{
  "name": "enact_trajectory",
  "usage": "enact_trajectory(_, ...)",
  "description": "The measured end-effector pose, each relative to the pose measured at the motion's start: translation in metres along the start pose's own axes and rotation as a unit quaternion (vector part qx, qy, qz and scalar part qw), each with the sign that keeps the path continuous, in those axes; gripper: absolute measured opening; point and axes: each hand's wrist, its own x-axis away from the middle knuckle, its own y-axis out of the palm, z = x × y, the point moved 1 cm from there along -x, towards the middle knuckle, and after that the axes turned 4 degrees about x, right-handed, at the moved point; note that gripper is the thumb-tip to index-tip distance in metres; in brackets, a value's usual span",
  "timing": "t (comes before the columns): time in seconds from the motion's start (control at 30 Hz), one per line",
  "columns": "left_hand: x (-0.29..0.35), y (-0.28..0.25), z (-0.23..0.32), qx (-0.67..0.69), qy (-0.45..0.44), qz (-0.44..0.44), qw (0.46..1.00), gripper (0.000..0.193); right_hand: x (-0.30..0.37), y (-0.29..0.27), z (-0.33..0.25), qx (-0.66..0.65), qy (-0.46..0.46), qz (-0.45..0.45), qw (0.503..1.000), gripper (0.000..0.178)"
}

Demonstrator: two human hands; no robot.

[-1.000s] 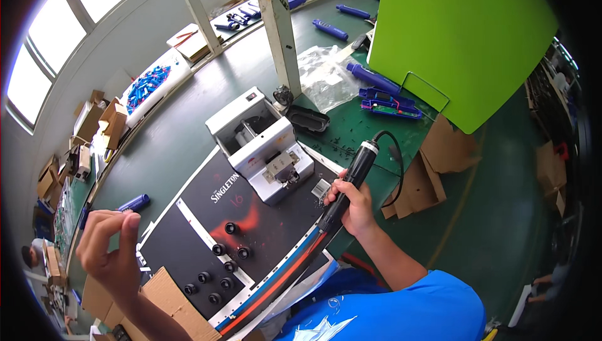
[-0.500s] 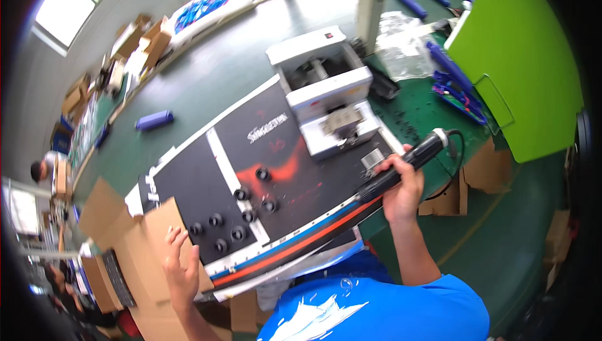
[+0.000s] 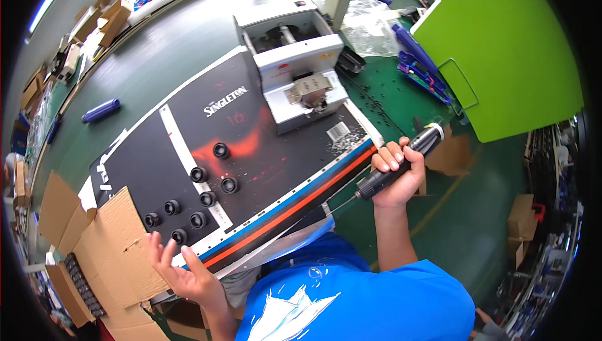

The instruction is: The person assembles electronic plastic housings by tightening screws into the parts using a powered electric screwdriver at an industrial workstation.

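My right hand point(image 3: 401, 175) is wrapped round a black electric screwdriver point(image 3: 374, 183) beyond the right front edge of a dark printed mat point(image 3: 182, 146). The driver's thin bit points down to the left and touches no part that I can see. My left hand point(image 3: 194, 278) is empty, its fingers spread and palm partly turned up, at the mat's front left corner. Closest to its fingertips is one of several small black ring-shaped plastic parts point(image 3: 198, 219) scattered on the mat. A white screw feeder point(image 3: 295, 68) stands at the mat's far right.
An opened cardboard box point(image 3: 113, 247) is at the left by my hand, with a row of black parts point(image 3: 81, 284) in it. A purple-blue tube point(image 3: 100, 110) lies on the green table at the back left. A bright green panel point(image 3: 501, 46) rises at the right.
The screwdriver has swung so its bit points down-left and shows clear of the mat. My left hand has turned more palm-up near the black parts. The whole view has shifted rightward.
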Motion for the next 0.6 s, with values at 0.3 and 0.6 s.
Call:
enact_trajectory(0.3, 0.007, 0.08, 0.065, 0.119, 0.146, -0.254, 0.949, 0.037, 0.021, 0.007, 0.009, 0.049, 0.005, 0.03, 0.998, 0.019)
enact_trajectory(0.6, -0.027, 0.113, 0.096, -0.059, 0.351, -0.292, 0.888, 0.042, 0.077, 0.044, 0.076, 0.176, -0.022, -0.119, 0.977, 0.043)
